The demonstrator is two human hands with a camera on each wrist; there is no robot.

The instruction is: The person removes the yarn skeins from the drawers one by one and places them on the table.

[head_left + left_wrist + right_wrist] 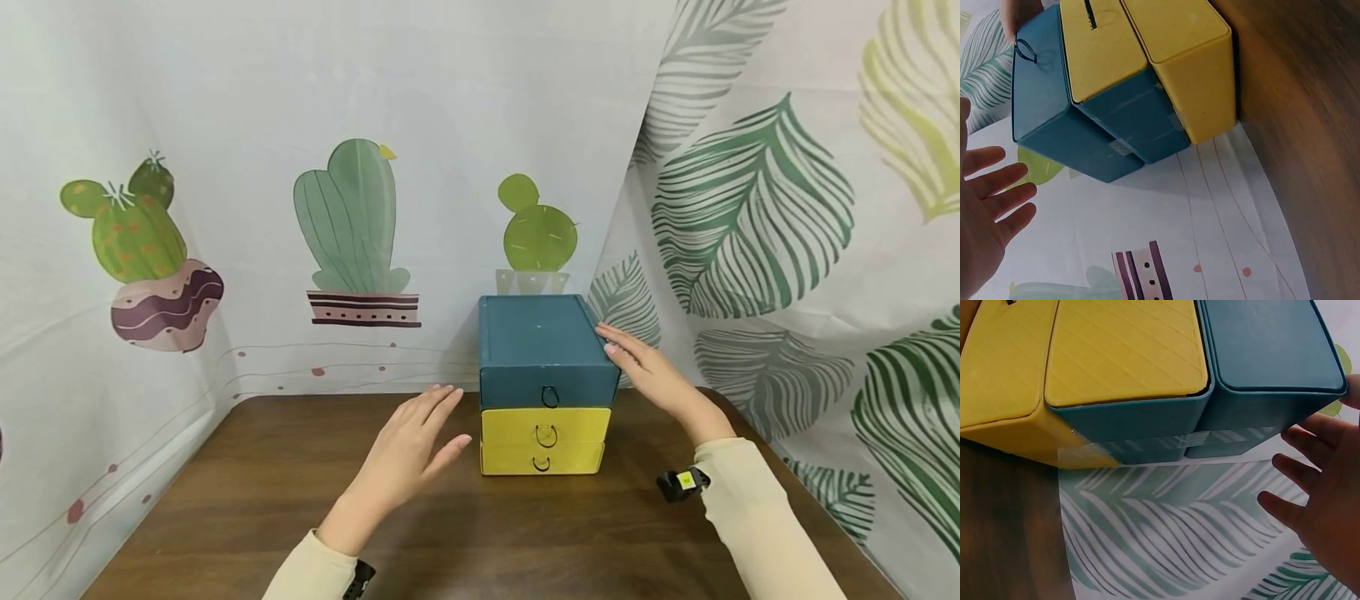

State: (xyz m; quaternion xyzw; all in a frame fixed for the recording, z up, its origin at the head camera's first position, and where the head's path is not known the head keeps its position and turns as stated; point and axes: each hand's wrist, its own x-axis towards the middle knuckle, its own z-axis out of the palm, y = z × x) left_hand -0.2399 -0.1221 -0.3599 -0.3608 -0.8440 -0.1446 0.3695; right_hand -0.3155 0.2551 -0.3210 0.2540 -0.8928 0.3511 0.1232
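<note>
A three-tier drawer box (547, 333) stands at the back of the table, teal on top with two yellow drawer fronts below, each front bearing a dark loop pull (546, 436). My right hand (654, 375) rests its fingers along the upper right edge of the box, fingers fairly straight. In the right wrist view its fingers (1300, 472) lie beside the teal tier. To the left of the box my left hand (405, 450) hovers above the table, fingers extended, apart from the box and holding nothing. Clear tape (1197, 439) runs across the tiers' side.
The brown wooden table (247, 483) spreads in front of the box. Behind it hangs a white cloth (247, 167) printed with cacti, and on the right a leaf-patterned cloth (750, 208). Each wrist carries a small black device, one of them the right wrist camera (681, 483).
</note>
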